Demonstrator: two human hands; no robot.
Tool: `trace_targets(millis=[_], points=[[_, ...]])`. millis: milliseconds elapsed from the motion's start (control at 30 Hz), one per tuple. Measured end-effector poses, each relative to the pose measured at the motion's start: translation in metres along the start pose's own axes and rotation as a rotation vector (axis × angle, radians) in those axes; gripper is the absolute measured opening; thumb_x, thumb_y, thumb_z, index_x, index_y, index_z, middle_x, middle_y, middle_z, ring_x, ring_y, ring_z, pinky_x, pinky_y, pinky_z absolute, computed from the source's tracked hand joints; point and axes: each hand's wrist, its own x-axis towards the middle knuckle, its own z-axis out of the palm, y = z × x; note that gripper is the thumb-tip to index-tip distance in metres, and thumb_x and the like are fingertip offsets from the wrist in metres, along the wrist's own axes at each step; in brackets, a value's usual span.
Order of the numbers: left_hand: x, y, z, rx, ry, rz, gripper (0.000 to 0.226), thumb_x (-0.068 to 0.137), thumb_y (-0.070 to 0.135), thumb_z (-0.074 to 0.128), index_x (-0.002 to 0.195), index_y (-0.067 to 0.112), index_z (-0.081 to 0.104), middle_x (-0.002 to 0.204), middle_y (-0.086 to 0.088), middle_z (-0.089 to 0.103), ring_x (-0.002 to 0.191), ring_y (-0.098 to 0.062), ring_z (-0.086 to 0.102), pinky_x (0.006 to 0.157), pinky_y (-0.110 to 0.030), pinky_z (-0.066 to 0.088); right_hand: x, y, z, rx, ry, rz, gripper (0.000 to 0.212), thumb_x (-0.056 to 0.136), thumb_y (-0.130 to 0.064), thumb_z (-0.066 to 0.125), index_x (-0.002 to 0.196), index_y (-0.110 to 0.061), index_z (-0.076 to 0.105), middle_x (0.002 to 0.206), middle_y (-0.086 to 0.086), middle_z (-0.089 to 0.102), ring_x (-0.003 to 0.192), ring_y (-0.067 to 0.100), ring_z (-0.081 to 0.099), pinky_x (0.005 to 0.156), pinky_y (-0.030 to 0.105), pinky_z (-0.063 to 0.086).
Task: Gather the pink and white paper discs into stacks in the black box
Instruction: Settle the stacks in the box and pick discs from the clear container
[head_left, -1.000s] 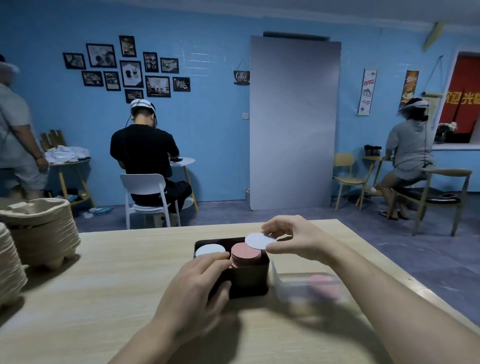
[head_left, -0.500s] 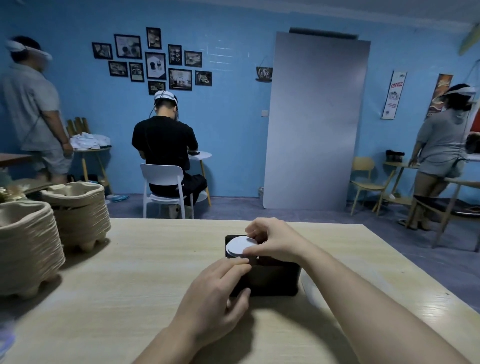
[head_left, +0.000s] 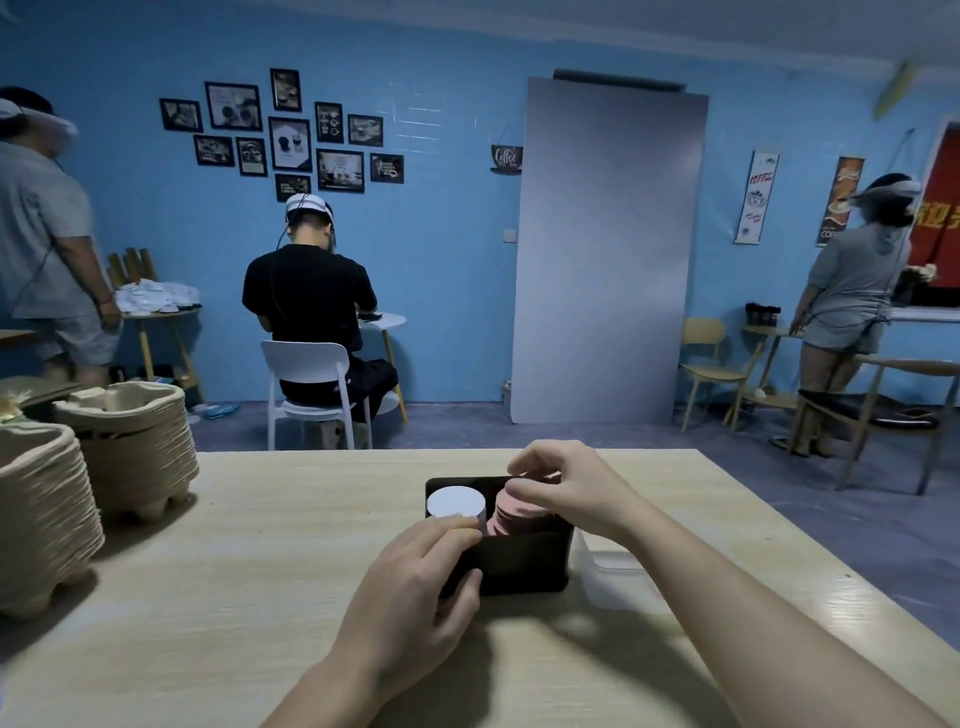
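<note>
Here the black box (head_left: 524, 564) sits on the desk (head_left: 260, 545), with a white disc stack (head_left: 456, 503) at its left and a pink disc stack (head_left: 519, 514) at its right. The left grip (head_left: 410, 592) clasps the box's near corner, fingertips touching the white stack. The right grip (head_left: 571, 491) pinches the pink stack's top. Brace the box firmly and square the pink edges with light pressure, since loose paper probably slides.
</note>
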Motion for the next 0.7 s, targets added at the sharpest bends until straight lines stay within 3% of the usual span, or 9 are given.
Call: trace_targets(millis=[167,300,400,500,567,633,700], points=[[0.013,0.022,0.011,-0.032,-0.007,0.002,0.026,0.092,0.033,0.056,0.113,0.021,0.067,0.119,0.010,0.066,0.113,-0.010,0.062,0.092,-0.032,0.053,-0.053,0.024,-0.046,0.047,0.132,0.003,0.006,0.083,-0.031,0.075,0.086,-0.027,0.075,0.087,-0.011,0.075,0.082,0.007,0.070,0.072,0.020,0.055],[0.034,0.053,0.029,-0.093,-0.033,-0.021,0.027,0.092,0.038,0.052,0.110,0.024,0.065,0.112,0.013,0.065,0.106,-0.011,0.061,0.089,-0.033,0.051,-0.101,0.051,-0.082,-0.048,0.219,0.098,0.007,0.084,-0.022,0.077,0.089,-0.027,0.075,0.088,-0.013,0.074,0.086,0.007,0.069,0.082,0.029,0.056],[0.055,0.073,0.046,-0.171,-0.119,-0.046,0.023,0.095,0.040,0.052,0.112,0.028,0.062,0.107,0.017,0.063,0.106,-0.005,0.056,0.090,-0.034,0.049,-0.129,0.064,-0.100,-0.150,0.206,0.151,0.013,0.086,-0.024,0.076,0.098,-0.029,0.074,0.098,-0.018,0.073,0.097,-0.001,0.065,0.091,0.029,0.053],[0.071,0.086,0.068,-0.181,-0.189,-0.084,0.017,0.098,0.039,0.056,0.114,0.036,0.061,0.088,0.027,0.062,0.096,0.009,0.052,0.080,-0.023,0.045,-0.151,0.072,-0.105,-0.228,0.210,0.166,0.023,0.088,-0.028,0.074,0.110,-0.026,0.073,0.112,-0.017,0.071,0.109,-0.001,0.061,0.100,0.023,0.046],[0.080,0.093,0.084,-0.178,-0.256,-0.093,0.019,0.100,0.037,0.056,0.117,0.035,0.062,0.099,0.036,0.059,0.099,0.010,0.052,0.085,-0.020,0.044,-0.165,0.077,-0.098,-0.290,0.184,0.145,0.034,0.089,-0.031,0.071,0.122,-0.023,0.069,0.128,-0.011,0.066,0.124,0.005,0.054,0.105,0.013,0.036],[0.087,0.097,0.098,-0.142,-0.321,-0.075,0.021,0.100,0.035,0.054,0.119,0.033,0.063,0.115,0.027,0.061,0.109,0.003,0.055,0.095,-0.025,0.045,-0.177,0.083,-0.085,-0.374,0.122,0.112,0.050,0.091,-0.040,0.066,0.137,-0.022,0.060,0.148,-0.006,0.052,0.140,0.010,0.040,0.111,0.008,0.021],[0.095,0.100,0.110,-0.105,-0.394,-0.053,0.021,0.100,0.032,0.052,0.116,0.031,0.066,0.116,0.020,0.064,0.109,-0.002,0.058,0.095,-0.026,0.047,-0.189,0.091,-0.072,-0.452,0.070,0.081,0.067,0.093,-0.054,0.057,0.151,-0.024,0.043,0.162,-0.008,0.031,0.151,0.009,0.019,0.117,0.010,0.007]])
